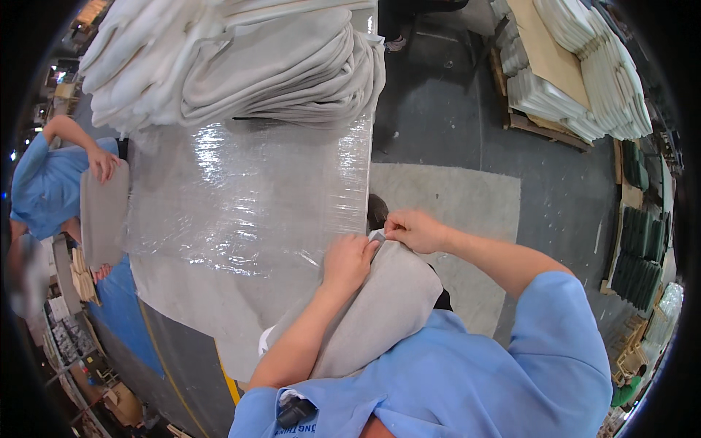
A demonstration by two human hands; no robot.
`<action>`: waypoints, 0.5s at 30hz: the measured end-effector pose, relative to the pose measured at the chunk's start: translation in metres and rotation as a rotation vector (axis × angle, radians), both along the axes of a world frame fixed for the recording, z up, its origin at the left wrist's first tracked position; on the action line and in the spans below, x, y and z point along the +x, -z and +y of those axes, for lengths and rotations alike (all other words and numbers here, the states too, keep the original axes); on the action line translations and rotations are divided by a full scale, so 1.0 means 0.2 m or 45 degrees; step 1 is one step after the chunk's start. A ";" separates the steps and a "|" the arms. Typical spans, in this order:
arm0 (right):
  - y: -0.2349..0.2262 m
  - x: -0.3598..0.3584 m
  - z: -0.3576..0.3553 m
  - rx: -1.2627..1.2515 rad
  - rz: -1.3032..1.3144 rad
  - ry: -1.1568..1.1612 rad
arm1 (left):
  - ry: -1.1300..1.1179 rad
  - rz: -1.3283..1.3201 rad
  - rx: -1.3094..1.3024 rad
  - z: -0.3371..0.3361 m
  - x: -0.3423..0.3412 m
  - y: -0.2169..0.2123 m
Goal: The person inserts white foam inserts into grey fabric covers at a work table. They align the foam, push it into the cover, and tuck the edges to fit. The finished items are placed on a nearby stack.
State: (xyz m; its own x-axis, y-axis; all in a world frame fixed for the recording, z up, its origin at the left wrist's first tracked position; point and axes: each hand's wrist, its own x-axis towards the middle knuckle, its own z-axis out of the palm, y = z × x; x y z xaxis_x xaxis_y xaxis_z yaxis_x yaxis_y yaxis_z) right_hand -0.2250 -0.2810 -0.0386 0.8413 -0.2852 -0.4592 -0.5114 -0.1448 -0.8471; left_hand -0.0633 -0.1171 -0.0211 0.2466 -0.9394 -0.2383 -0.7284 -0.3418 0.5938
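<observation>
A padded piece in light grey fabric, like a cushion in its cover, leans against my body at the table's edge. My left hand is closed on its edge near the upper corner, thumb along the fabric. Just to the right, my right hand pinches the tip of that same corner with bent fingers. A small darker grey strip shows between the two hands; whether it is a zip or a folded edge, I cannot tell. The side facing my body is partly hidden.
The table is covered in shiny clear plastic. On it lie a stack of folded grey covers and white padded pieces. At left, a co-worker holds a grey cushion. A loaded pallet stands far right.
</observation>
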 end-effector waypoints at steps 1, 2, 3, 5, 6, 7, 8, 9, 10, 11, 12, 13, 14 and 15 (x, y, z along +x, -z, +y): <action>0.02 0.00 0.01 -0.028 0.010 0.068 | 0.014 -0.054 0.008 -0.03 -0.01 0.01; 0.04 0.00 0.01 0.050 0.061 0.130 | 0.027 -0.108 0.017 -0.05 -0.01 0.01; 0.07 -0.01 0.02 0.138 0.120 0.200 | 0.033 -0.147 -0.034 -0.07 -0.02 0.01; 0.12 -0.02 0.04 0.308 0.212 0.343 | 0.042 -0.224 -0.135 -0.09 -0.03 0.01; 0.15 -0.01 0.05 0.389 0.248 0.412 | 0.033 -0.227 -0.130 -0.10 -0.03 0.02; 0.18 -0.01 0.06 0.470 0.284 0.480 | 0.022 -0.230 -0.124 -0.12 -0.03 0.03; 0.21 -0.01 0.08 0.558 0.281 0.548 | 0.012 -0.233 -0.118 -0.12 -0.03 0.03; 0.23 0.00 0.08 0.642 0.276 0.617 | 0.009 -0.216 -0.090 -0.13 -0.03 0.04; 0.25 0.01 0.09 0.725 0.272 0.686 | 0.004 -0.198 -0.062 -0.13 -0.02 0.06; 0.27 0.02 0.09 0.764 0.311 0.717 | 0.000 -0.181 -0.035 -0.13 -0.02 0.07; 0.29 0.04 0.09 0.803 0.345 0.748 | -0.004 -0.181 -0.052 -0.13 -0.01 0.08; 0.30 0.05 0.09 0.842 0.380 0.777 | -0.009 -0.182 -0.070 -0.13 0.00 0.10; 0.31 0.06 0.10 0.848 0.402 0.773 | -0.015 -0.183 -0.089 -0.13 0.01 0.11; 0.32 0.07 0.09 0.844 0.409 0.764 | -0.019 -0.165 -0.092 -0.13 0.02 0.12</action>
State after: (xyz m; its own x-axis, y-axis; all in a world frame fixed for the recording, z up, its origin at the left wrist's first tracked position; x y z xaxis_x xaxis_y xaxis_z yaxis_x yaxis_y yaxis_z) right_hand -0.2100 -0.2636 -0.1021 0.4447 -0.2273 -0.8663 -0.5670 0.6773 -0.4688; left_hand -0.0597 -0.1439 -0.0442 0.2849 -0.9489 -0.1355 -0.7956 -0.3129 0.5187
